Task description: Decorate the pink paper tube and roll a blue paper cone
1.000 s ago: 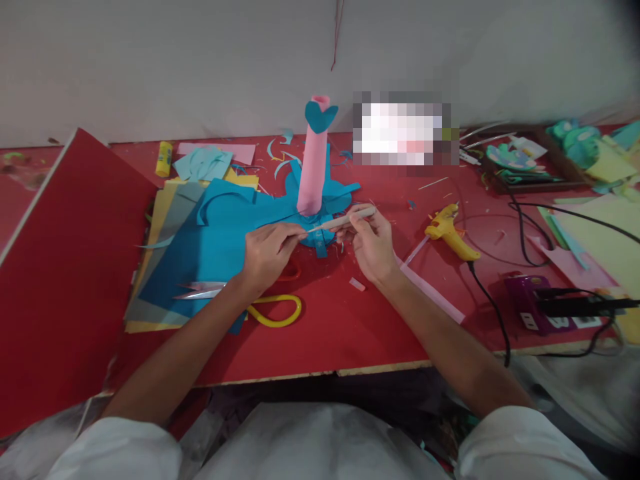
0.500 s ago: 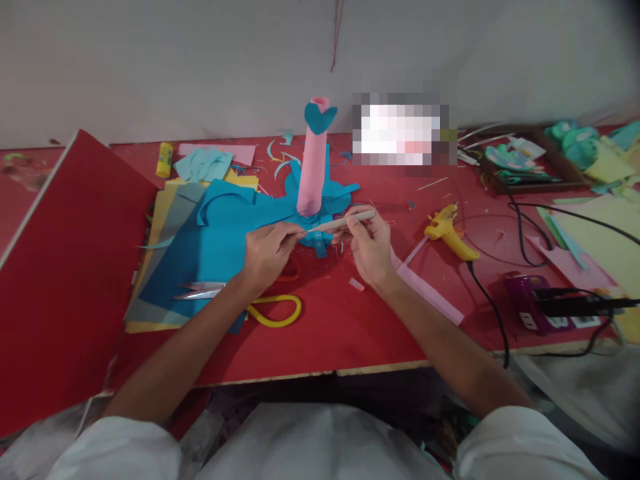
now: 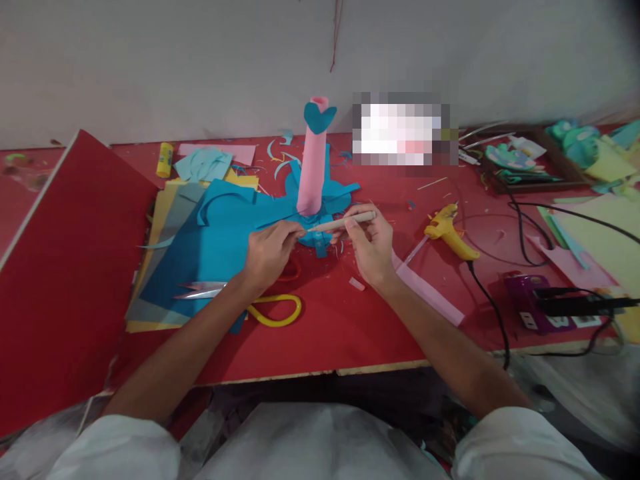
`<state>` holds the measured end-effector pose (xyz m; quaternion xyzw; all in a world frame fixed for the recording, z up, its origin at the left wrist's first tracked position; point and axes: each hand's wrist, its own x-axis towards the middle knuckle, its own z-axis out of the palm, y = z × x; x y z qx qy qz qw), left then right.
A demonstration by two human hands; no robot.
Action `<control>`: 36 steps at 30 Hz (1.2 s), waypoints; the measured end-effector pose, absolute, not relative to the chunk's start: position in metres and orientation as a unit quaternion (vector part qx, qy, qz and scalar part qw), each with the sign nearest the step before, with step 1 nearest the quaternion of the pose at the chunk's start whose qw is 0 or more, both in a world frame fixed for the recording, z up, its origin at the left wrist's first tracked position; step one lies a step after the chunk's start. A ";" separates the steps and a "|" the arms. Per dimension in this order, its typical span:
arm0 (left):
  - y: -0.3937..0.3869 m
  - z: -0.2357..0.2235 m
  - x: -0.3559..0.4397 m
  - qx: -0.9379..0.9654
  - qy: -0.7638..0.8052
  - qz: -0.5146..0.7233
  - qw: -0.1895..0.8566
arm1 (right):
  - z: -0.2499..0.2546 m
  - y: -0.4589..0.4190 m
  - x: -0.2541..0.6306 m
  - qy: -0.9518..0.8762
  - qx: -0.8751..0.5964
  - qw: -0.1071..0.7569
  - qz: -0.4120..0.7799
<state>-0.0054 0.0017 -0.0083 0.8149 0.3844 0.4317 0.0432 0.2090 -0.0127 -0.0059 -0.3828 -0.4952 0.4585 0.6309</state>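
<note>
Right hand [image 3: 370,243]: thumb and fingers closed around a pale pen-like tool [image 3: 343,221], held slantwise over the work area, its thin tip pointing toward the left hand [image 3: 267,257]. Left hand: fingers bent, thumb and fingertips drawn together in a pinch by the tip. Whether anything small sits in that pinch, or the tip touches the fingers, cannot be told.

Just beyond the hands, a pink paper tube [image 3: 313,167] stands nearly upright on a blue paper base [image 3: 340,197] with rounded lobes and strips. A blue heart-shaped piece [image 3: 320,119] sits at the tube's upper end.

Left side of the red table [image 3: 340,333]: overlapping blue sheets [image 3: 220,247] over grey and yellow ones; scissors [image 3: 203,292] with blades on the sheets, partly hidden by the left forearm, a yellow handle loop showing. Farther back, pale blue scraps [image 3: 203,165] and a yellow glue stick [image 3: 164,160], upright. A large red board [image 3: 60,287] slants at far left.

Right side: yellow glue gun [image 3: 450,235] lying with its cord running toward the near edge; a pink strip [image 3: 435,299] beside the right forearm; purple box [image 3: 525,300] near the edge; dark tray [image 3: 570,183] of small items at the back.
</note>
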 end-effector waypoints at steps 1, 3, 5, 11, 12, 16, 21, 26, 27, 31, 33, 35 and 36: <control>0.002 -0.009 -0.005 0.815 0.382 0.434 0.041 | -0.006 -0.013 0.209 -0.496 -0.383 0.630 0.459; 0.002 -0.009 -0.005 0.815 0.383 0.434 0.038 | -0.006 -0.013 0.209 -0.494 -0.381 0.630 0.463; 0.002 -0.010 -0.006 0.815 0.388 0.429 0.042 | -0.007 -0.012 0.209 -0.493 -0.380 0.627 0.468; 0.003 -0.012 -0.006 0.817 0.381 0.430 0.045 | -0.011 -0.012 0.207 -0.494 -0.386 0.617 0.476; 0.003 -0.012 -0.006 0.818 0.381 0.429 0.044 | -0.011 -0.012 0.207 -0.494 -0.384 0.616 0.478; 0.003 -0.011 -0.005 0.821 0.383 0.420 0.040 | -0.011 -0.013 0.205 -0.497 -0.379 0.614 0.483; 0.003 -0.006 -0.002 0.824 0.372 0.427 0.016 | -0.014 -0.010 0.203 -0.459 -0.379 0.636 0.492; 0.001 -0.004 -0.001 0.821 0.389 0.416 0.036 | -0.015 -0.009 0.202 -0.435 -0.390 0.639 0.500; 0.000 -0.004 -0.001 0.819 0.392 0.417 0.039 | -0.014 -0.009 0.202 -0.435 -0.394 0.636 0.501; -0.001 -0.004 -0.002 0.811 0.404 0.421 0.037 | -0.013 -0.010 0.200 -0.439 -0.396 0.633 0.499; -0.002 -0.004 -0.002 0.809 0.406 0.424 0.042 | -0.013 -0.011 0.200 -0.442 -0.394 0.635 0.496; -0.001 -0.005 -0.002 0.809 0.399 0.428 0.050 | -0.014 -0.011 0.200 -0.448 -0.396 0.633 0.491; -0.001 -0.005 -0.002 0.811 0.393 0.431 0.054 | -0.014 -0.011 0.200 -0.452 -0.397 0.631 0.490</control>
